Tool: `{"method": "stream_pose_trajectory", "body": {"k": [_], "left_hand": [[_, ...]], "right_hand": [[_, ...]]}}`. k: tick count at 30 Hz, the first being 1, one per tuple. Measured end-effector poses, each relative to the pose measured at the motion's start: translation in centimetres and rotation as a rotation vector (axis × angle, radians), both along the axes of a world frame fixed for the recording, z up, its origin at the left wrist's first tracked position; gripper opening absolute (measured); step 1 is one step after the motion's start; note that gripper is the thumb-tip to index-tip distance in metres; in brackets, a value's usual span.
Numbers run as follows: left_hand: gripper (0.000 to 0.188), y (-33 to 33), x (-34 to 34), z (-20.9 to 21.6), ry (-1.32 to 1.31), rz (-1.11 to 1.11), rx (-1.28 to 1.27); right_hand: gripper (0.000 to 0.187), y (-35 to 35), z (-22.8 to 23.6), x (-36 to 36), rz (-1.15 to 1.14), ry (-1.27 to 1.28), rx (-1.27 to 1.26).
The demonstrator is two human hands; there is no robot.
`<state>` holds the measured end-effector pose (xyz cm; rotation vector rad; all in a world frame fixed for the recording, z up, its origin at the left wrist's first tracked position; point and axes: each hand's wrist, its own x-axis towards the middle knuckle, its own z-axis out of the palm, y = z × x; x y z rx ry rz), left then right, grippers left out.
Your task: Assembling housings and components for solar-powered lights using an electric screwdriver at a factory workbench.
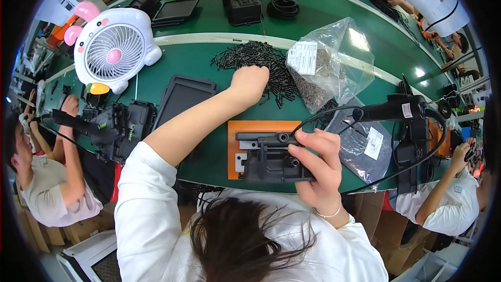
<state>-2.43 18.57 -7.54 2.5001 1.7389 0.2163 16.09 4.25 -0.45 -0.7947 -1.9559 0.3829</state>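
Observation:
My left hand (250, 84) is curled at the near edge of a heap of small black screw-like pieces (249, 55); its fingers fold under, and whatever they hold is hidden. With my right hand (321, 166) I grip the right end of a black plastic housing (269, 163), fingertips near its round socket. The housing rests on an orange fixture plate (233, 128) at the front of the green bench. A black cable (326, 113) runs close to my right fingers and leads off to the right.
Behind the heap lies a clear bag (313, 91) of small metal parts, with a flat bag (360, 146) nearer. A white fan (114, 47), black trays (182, 99) and a black assembly (128, 130) stand left. Another black assembly (409, 141) is right. People work on both sides.

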Motion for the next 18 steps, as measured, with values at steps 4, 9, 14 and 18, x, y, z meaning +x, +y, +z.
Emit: {"method": "stream_pose_trajectory", "body": {"k": [4,9,14,18], "left_hand": [[0.015,-0.4,-1.0,1.5,-0.061,0.014,-0.008],[0.012,-0.4,-2.1,-0.5,0.007,-0.044,-0.13],[0.01,0.2,-1.8,-0.7,0.036,-0.073,-0.09],[0.009,0.2,-1.7,-1.0,0.056,-0.065,-0.08]], "right_hand": [[0.04,0.3,-0.5,0.1,0.009,0.008,0.015],[0.037,0.3,-0.7,0.1,0.016,-0.004,0.036],[0.036,0.3,-0.7,0.1,0.007,0.008,0.04],[0.042,0.3,-0.7,-0.2,0.01,0.059,0.029]]}}
